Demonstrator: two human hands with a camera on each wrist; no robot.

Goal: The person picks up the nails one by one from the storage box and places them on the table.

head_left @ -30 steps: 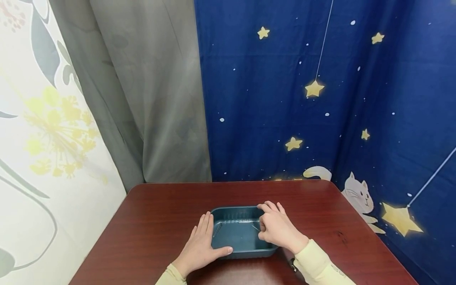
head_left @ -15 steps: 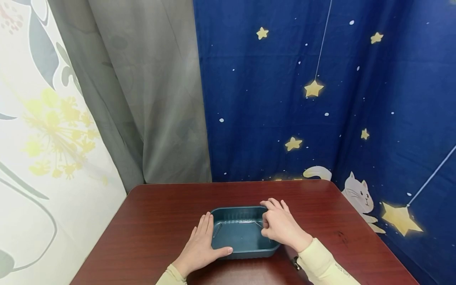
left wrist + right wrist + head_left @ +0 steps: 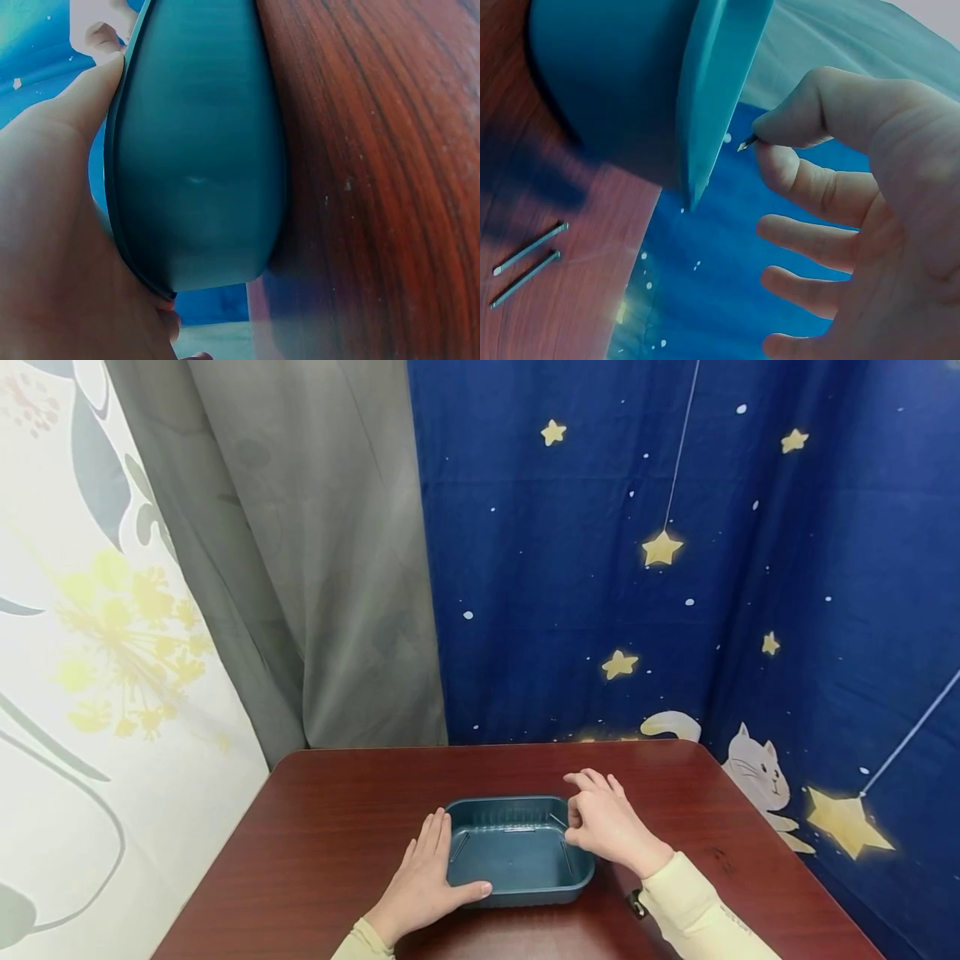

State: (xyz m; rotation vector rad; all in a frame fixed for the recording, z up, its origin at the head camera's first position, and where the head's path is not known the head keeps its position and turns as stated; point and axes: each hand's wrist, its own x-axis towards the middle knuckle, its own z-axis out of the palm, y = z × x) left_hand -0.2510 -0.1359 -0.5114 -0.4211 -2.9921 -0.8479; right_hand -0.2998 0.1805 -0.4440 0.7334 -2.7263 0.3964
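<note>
A dark teal rectangular tray (image 3: pixel 510 860) sits on the table. Several thin metal nails lie inside along its sides, among them a left nail (image 3: pixel 459 846), a back nail (image 3: pixel 519 829) and a right nail (image 3: pixel 566 858). My left hand (image 3: pixel 423 872) rests against the tray's left side with fingers straight, its thumb on the front rim. Over the right back corner, my right hand (image 3: pixel 611 827) pinches another nail (image 3: pixel 746 142) between thumb and index finger, mostly hidden by them; the other fingers are extended. Two more nails (image 3: pixel 526 259) lie on the table in the right wrist view.
The reddish-brown wooden table (image 3: pixel 360 810) has rounded far corners. Behind it hang a grey curtain (image 3: pixel 360 568) and a blue star-patterned curtain (image 3: pixel 525 568). A white floral curtain (image 3: pixel 135 693) hangs at the left.
My right hand has shifted rightward and slightly away from the tray, still pinching the nail. The nail along the tray's right side has come into view. My left hand and the tray stay put.
</note>
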